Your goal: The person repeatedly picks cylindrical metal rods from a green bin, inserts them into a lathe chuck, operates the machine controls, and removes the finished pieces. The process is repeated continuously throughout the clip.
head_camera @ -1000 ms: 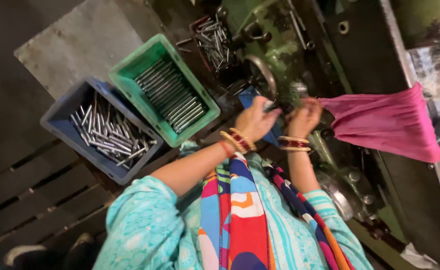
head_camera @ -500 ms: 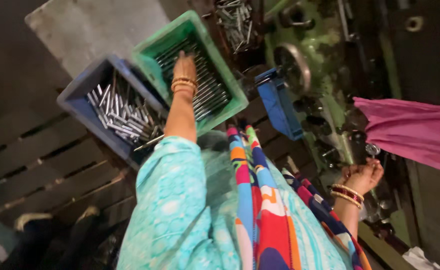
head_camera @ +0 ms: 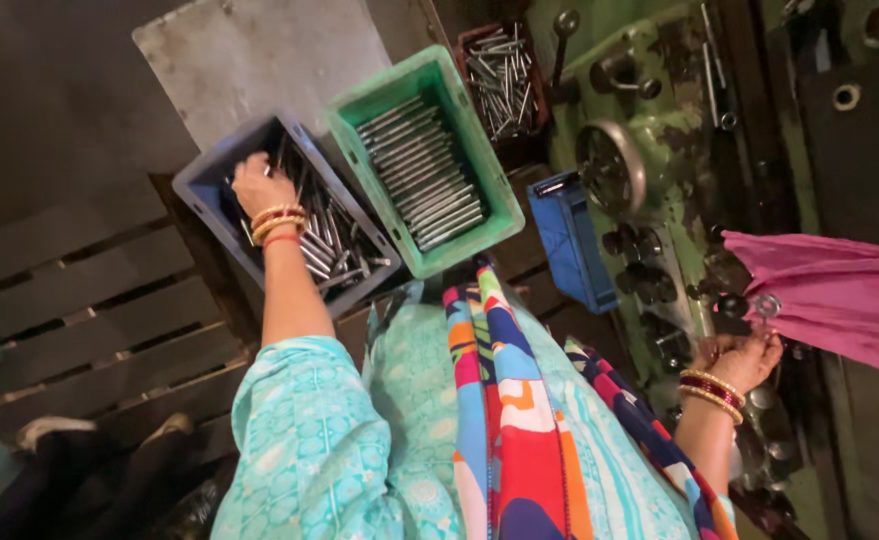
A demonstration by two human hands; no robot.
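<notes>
Left hand [head_camera: 258,186] deep in grey-blue plastic crate [head_camera: 203,178], grip curled down among loose steel rods [head_camera: 325,250]; whether clamped on one, cannot tell. Just right, touching: green plastic crate [head_camera: 480,150], steel rods in neat rows. Small blue plastic bin [head_camera: 568,240] beside green lathe [head_camera: 660,150]. Right hand [head_camera: 745,358], grip pinched together on small shiny metal piece [head_camera: 766,304] by pink cloth [head_camera: 840,295].

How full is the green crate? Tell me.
Partly full. The green crate holds a neat single layer of metal rods lying side by side across its floor; its walls rise well above them.
</notes>
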